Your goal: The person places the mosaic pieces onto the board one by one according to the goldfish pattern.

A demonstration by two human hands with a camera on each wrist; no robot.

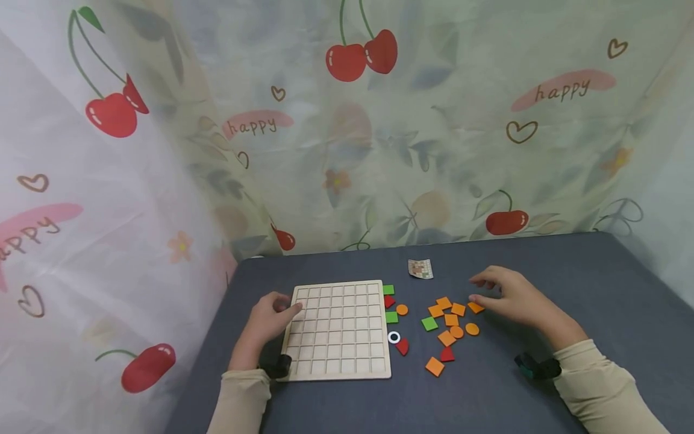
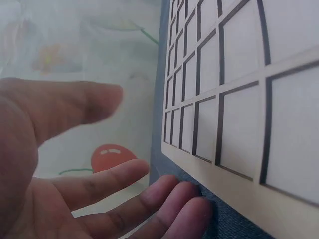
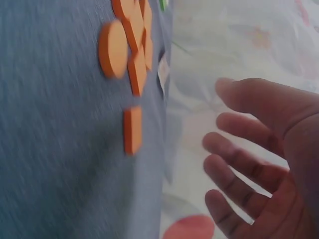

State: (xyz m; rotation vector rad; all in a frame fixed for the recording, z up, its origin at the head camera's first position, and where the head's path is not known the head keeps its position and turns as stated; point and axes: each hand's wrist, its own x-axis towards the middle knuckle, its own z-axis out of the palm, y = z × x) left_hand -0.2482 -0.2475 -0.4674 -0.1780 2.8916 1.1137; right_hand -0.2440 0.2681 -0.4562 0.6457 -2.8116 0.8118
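A pale wooden grid board (image 1: 341,330) with square cells lies on the table, its cells bare. At its left edge is my left hand (image 1: 271,316), thumb and fingers spread apart with nothing between them; the left wrist view shows its fingertips (image 2: 197,209) close beside the board's rim. My right hand (image 1: 509,292) hovers above the table to the right, fingers loosely bent and holding nothing. Just under its thumb lies an orange square tile (image 1: 475,307), seen edge-on in the right wrist view. Several more orange squares (image 1: 452,320) and an orange disc (image 1: 472,329) lie nearby.
Green tiles (image 1: 391,317), a red piece (image 1: 402,346) and a white ring (image 1: 394,337) line the board's right edge. Another green square (image 1: 429,323) sits among the orange pieces. A small printed card (image 1: 420,269) lies towards the back, before a patterned curtain (image 1: 379,150).
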